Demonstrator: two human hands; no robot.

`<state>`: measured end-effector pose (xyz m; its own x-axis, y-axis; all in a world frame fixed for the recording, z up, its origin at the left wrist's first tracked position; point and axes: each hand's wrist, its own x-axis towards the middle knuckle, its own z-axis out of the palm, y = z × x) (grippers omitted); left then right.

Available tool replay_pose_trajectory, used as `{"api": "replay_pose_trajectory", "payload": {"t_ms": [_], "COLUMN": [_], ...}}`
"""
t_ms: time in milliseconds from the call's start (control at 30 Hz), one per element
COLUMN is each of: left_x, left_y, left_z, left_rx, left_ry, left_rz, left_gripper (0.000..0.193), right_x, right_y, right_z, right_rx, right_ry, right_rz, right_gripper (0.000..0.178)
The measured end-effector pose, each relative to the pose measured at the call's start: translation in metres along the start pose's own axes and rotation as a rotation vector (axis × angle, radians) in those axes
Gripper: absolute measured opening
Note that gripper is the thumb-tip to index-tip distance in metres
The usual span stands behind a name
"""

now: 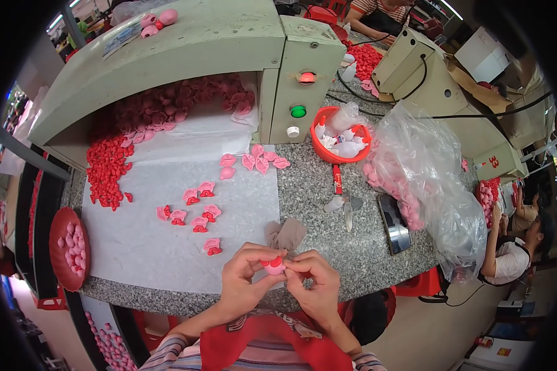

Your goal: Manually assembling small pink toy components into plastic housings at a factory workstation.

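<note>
Close to the table's front edge, a small rounded pink toy piece with red parts (274, 266) is held between both hands. My left hand (244, 278) pinches it from the left, and my right hand (315, 283) grips its right side with thumb and fingertips. Just beyond my fingers lies a crumpled grey-brown cloth (286, 234). On the white sheet (148, 247) to the left sit several pink shells with red feet-like parts attached (199, 224). Farther back are loose pink shells (262, 164) without red parts.
A pale green machine (167, 55) arches over heaped pink shells, beside piled red pieces (107, 170). A red dish (60, 272) of pink pieces stands left. Rightward are an orange basket (319, 148) of bottles, a knife (348, 217), a phone (394, 224), plastic bags (424, 167) and co-workers.
</note>
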<state>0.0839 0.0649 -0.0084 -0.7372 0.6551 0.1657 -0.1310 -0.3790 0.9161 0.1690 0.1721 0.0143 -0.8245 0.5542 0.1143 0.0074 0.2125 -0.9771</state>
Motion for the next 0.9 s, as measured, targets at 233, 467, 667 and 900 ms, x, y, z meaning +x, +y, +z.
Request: {"api": "replay_pose_trajectory", "payload": {"t_ms": [233,467,667,900], "left_x": [0.0,-0.001,-0.003,-0.005], "left_y": [-0.002,-0.008,-0.008,-0.007], "left_z": [0.004,0.005,0.009,0.009], "left_rx": [0.029,0.024,0.044,0.013], "left_ry": [0.01,0.05,0.064,0.048], "left_rz": [-0.017,-0.08,-0.077,-0.157], "left_gripper": [0.038,0.049,0.05,0.05], "right_x": [0.0,0.0,0.034,0.015], "right_y": [0.0,-0.115,-0.149,-0.159], "right_z": [-0.006,-0.04,-0.042,-0.055], "right_rx": [-0.043,-0.062,-0.17,-0.489], "right_ry": [-0.002,-0.162,-0.055,0.01], "right_rz": [-0.063,-0.782,-1.294,-1.034], "right_gripper": [0.016,0.015,0.004,0.019]}}
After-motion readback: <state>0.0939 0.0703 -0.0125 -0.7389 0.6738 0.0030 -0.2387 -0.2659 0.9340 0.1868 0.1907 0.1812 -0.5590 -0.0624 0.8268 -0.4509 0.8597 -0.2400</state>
